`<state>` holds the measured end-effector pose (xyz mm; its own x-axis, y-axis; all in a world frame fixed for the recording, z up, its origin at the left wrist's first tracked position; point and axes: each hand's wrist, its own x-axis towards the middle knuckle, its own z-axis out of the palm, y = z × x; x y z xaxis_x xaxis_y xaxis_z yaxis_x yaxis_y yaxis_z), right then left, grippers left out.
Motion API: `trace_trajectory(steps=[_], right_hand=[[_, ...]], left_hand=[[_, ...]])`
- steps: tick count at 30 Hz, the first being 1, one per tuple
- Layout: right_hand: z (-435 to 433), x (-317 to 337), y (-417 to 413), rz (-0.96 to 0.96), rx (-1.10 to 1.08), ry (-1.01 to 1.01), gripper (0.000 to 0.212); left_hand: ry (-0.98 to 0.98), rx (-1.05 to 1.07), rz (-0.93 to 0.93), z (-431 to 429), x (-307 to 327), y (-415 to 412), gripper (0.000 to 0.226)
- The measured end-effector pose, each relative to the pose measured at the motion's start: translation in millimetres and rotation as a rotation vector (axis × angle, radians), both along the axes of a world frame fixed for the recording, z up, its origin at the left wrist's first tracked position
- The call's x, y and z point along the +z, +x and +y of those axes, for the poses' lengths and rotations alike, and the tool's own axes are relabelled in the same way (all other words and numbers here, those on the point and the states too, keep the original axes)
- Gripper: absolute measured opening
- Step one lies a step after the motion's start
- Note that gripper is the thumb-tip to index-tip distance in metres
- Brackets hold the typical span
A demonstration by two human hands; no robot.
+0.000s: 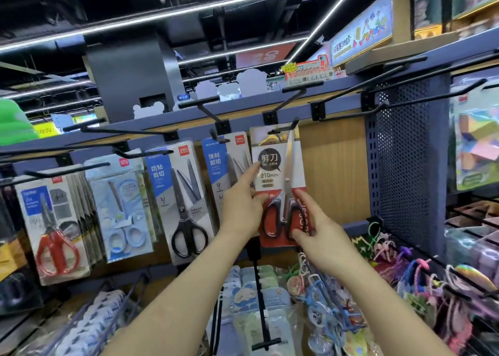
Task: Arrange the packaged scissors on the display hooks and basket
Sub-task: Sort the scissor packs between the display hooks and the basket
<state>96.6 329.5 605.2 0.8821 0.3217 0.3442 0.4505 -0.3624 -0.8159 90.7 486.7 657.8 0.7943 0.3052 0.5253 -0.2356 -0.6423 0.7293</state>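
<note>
A red-and-white scissors pack point(275, 172) with black-handled scissors hangs on a black display hook point(293, 124). My left hand point(243, 207) grips its left edge, the forefinger pointing up along the card. My right hand point(314, 226) pinches its lower right corner. To the left hang more packs: a blue-label pack point(220, 161), a blue-label pack with black scissors point(178, 201), a light-blue pack point(121, 207) and a pack with red-handled scissors point(51, 228).
Bare black hooks point(405, 96) stick out at the upper right, before a wood panel point(334, 172) and a perforated blue divider point(405, 166). Below hang small packaged items point(256, 301) and colourful keychains point(405, 280). A long hook point(260, 296) juts toward me.
</note>
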Motion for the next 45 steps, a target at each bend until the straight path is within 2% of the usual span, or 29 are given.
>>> trace_trajectory(steps=[3, 6, 10, 13, 16, 20, 26, 29, 35, 40, 45], right_hand=[[-14.1, -9.4, -5.9, 0.013, -0.079, -0.067, 0.046], [-37.6, -20.1, -19.9, -0.005, -0.128, 0.026, 0.023], [-76.4, -31.7, -46.9, 0.101, -0.118, 0.158, 0.027], [-104.2, -41.9, -68.3, 0.176, -0.138, 0.217, 0.029], [-128.6, -50.2, -95.6, 0.174, -0.197, 0.247, 0.028], [-154.2, -62.5, -137.6, 0.191, -0.301, 0.223, 0.028], [-187.2, -106.3, -218.4, 0.271, -0.511, -0.061, 0.025], [-210.2, -143.5, -265.1, 0.352, -0.638, -0.271, 0.018], [-260.0, -227.2, -365.8, 0.649, -0.822, -0.468, 0.021], [-295.8, -293.8, -429.1, 0.855, -0.999, -0.35, 0.027], [-342.9, -363.4, -452.4, 1.013, -1.137, -0.158, 0.031]], left_hand=[[0.057, 0.063, -0.002, 2.3, -1.5, 4.5, 0.067], [0.175, 0.131, -0.005, 4.0, -2.7, 7.7, 0.069], [0.213, 0.143, 0.001, 4.3, -3.3, -2.4, 0.063], [0.236, 0.167, -0.009, 4.9, -7.3, -19.8, 0.044], [0.176, 0.041, -0.039, -11.8, -15.4, -51.9, 0.025], [0.061, -0.276, -0.082, -44.4, -40.8, -105.6, 0.03], [0.143, -0.602, 0.036, -91.3, -138.8, -147.6, 0.028], [0.207, -0.721, 0.175, -115.4, -195.0, -162.2, 0.022], [0.381, -0.917, 0.373, -170.6, -298.0, -192.1, 0.02], [0.46, -1.019, 0.614, -223.7, -379.3, -207.4, 0.028], [0.491, -0.988, 0.837, -292.8, -462.8, -207.2, 0.03]])
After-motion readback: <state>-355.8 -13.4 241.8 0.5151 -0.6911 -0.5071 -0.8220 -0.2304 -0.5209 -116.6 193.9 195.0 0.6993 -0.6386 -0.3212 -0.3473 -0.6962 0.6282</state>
